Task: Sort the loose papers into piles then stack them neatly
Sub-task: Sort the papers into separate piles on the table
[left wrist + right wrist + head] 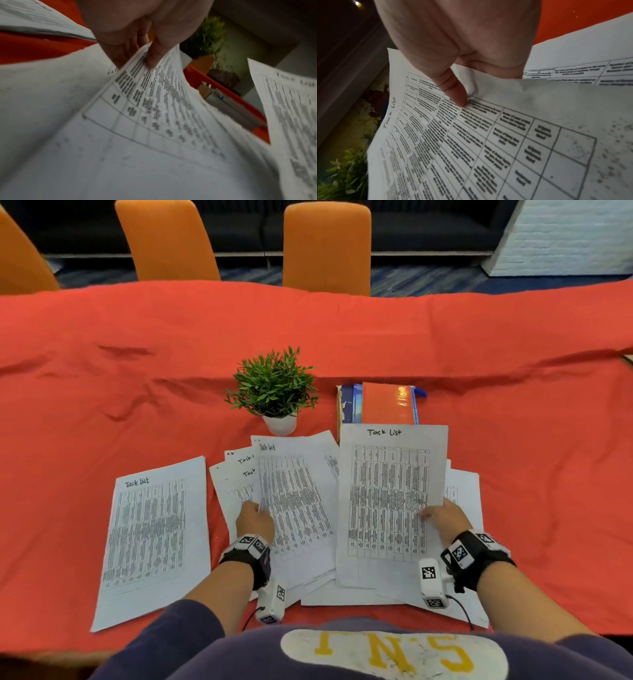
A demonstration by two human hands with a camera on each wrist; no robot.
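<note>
Where red cloth spreads, orange chairs stand.

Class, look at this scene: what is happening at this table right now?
A person seated at a table with a red cloth is sorting printed "Task List" sheets. The right hand pinches one sheet by its edge, raised over the loose heap. The left hand pinches another sheet in the heap. One sheet lies apart on the left. A potted plant and books sit behind.
</note>
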